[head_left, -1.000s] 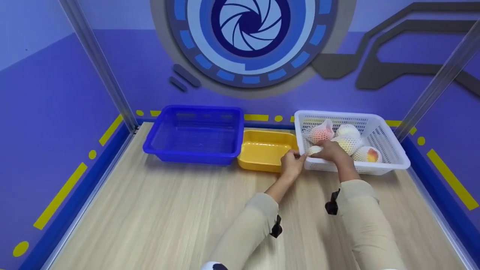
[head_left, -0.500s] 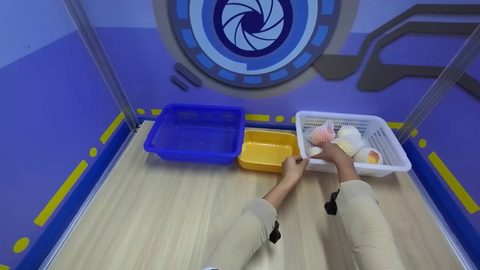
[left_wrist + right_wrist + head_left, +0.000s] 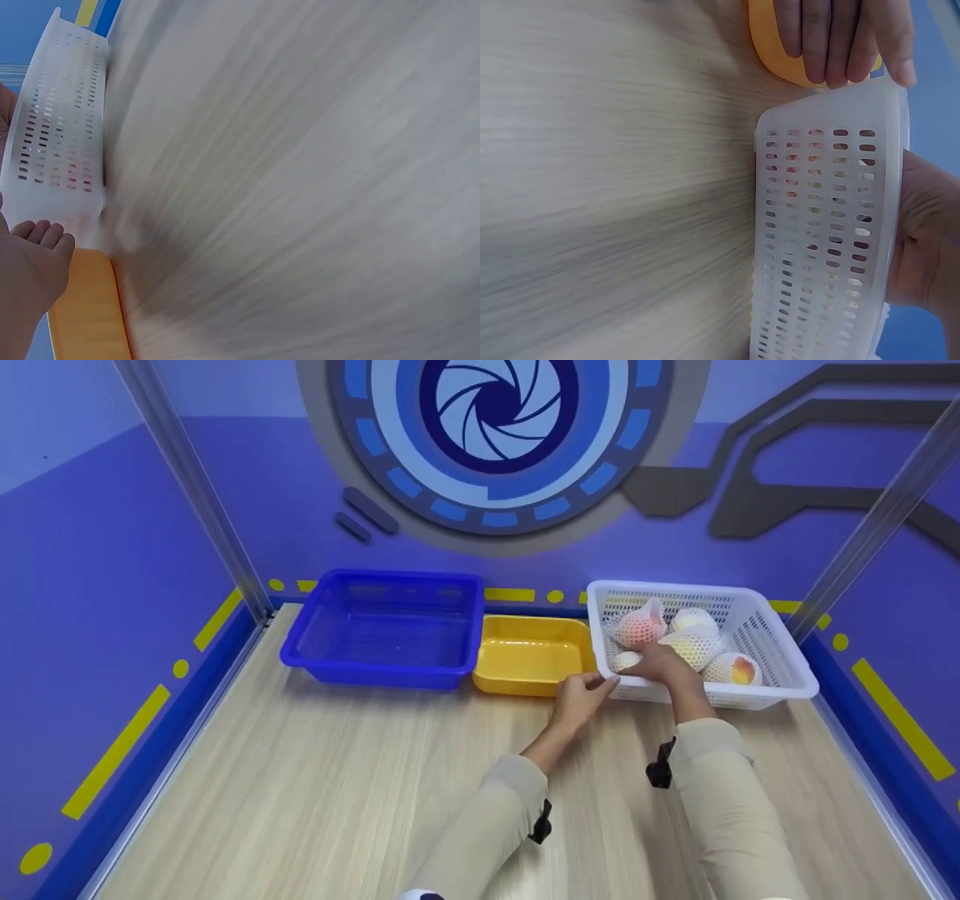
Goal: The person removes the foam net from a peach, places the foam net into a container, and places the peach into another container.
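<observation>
In the head view, the white slotted basket [image 3: 720, 696] at the right holds several fruits in white foam nets, among them a reddish one [image 3: 642, 625] and a red-and-yellow one [image 3: 733, 669]. My right hand [image 3: 666, 664] reaches over its front rim, thumb and fingers on either side of a small pale netted fruit [image 3: 625, 661] in the front left corner. Its fingertips are hidden. Outside that corner is my left hand [image 3: 580, 701]. The right wrist view shows the left hand's fingers [image 3: 845, 37] nearly straight beside the basket wall, thumb tip at the rim.
A yellow tray [image 3: 517, 687] stands between the white basket and a larger blue basket [image 3: 390, 673] on the left. All three line the back of the wooden table [image 3: 337, 780]. Printed panels [image 3: 255, 502] rise behind and at both sides.
My left hand has dropped slightly towards me along the basket corner. The yellow tray has shifted back a little. The right hand stays at the same fruit.
</observation>
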`<action>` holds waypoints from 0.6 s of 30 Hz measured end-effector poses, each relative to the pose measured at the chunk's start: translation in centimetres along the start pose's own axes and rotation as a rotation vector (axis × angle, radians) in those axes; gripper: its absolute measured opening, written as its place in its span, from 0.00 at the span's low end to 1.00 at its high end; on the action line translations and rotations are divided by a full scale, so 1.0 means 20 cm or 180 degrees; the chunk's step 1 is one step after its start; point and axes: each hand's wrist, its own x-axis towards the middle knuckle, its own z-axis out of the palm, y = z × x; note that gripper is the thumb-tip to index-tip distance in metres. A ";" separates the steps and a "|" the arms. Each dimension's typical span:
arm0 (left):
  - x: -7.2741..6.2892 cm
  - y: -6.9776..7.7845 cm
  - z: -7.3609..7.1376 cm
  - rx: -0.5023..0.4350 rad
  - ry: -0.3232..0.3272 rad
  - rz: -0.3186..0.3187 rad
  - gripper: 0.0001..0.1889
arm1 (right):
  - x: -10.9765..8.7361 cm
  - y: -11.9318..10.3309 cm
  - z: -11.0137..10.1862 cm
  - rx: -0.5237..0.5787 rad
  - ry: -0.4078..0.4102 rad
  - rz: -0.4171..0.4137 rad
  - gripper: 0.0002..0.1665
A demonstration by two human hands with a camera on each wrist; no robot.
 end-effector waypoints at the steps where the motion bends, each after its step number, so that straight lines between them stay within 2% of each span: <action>1: 0.00 0.01 0.01 0.0005 0.0033 -0.0026 0.15 | 0.00 0.00 0.00 -0.0011 -0.0003 -0.0004 0.43; 7: 0.01 0.04 0.04 -0.0068 0.0200 -0.0136 0.14 | 0.01 0.00 -0.01 0.0009 0.0029 0.0028 0.43; 13: 0.03 0.06 0.06 -0.0119 0.0201 -0.0074 0.12 | 0.00 0.01 -0.01 0.0056 0.0465 -0.0052 0.42; 18: 0.03 0.06 0.05 -0.0119 0.0172 -0.0220 0.10 | -0.01 0.02 -0.02 0.0199 0.0708 -0.0095 0.45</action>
